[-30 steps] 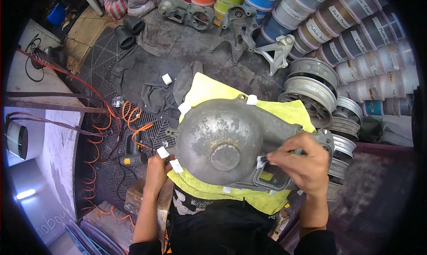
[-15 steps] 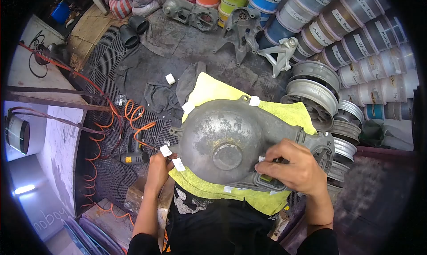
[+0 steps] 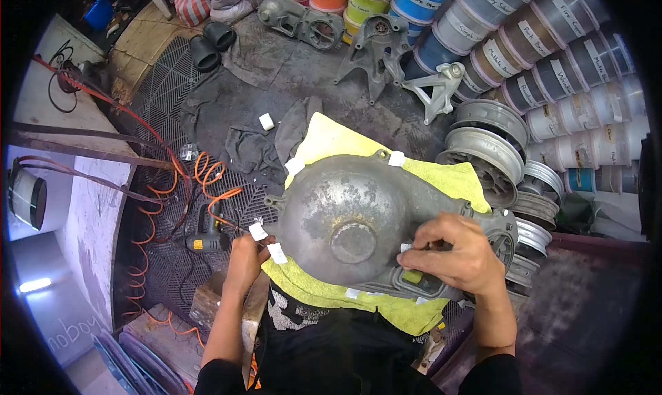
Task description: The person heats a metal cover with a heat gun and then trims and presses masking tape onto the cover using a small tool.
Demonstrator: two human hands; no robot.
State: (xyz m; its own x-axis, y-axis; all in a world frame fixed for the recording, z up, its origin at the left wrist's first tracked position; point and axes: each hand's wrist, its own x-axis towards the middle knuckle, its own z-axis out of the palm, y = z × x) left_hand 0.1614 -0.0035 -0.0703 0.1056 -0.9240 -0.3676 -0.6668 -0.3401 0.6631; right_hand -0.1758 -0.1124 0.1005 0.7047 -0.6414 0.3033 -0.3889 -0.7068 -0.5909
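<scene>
A worn grey metal engine casing (image 3: 321, 212), with a round bulge and a disc-shaped boss, lies on a yellow cloth (image 3: 324, 136) over the lap. White tabs that look like tape (image 3: 277, 253) stick out around its edge. My left hand (image 3: 241, 264) is closed at the casing's left rim beside two tabs, its fingertips partly hidden. Over the casing's right part, my right hand (image 3: 460, 254) pinches with thumb and forefinger at a small white piece of tape (image 3: 405, 247). Below those fingertips, yellow-green (image 3: 412, 276) shows through an opening in the casing.
Stacked wheel rims (image 3: 486, 143) stand at right, below rows of labelled tubs (image 3: 507, 57). Other metal castings (image 3: 376, 54) sit at the back. On the left are an orange coiled hose (image 3: 214, 188), a grey power tool (image 3: 207, 240) and a small white block (image 3: 266, 121).
My right hand has shifted slightly, showing more of the yellow-green patch beneath it. My left hand stays at the left rim. The whole view has moved a little.
</scene>
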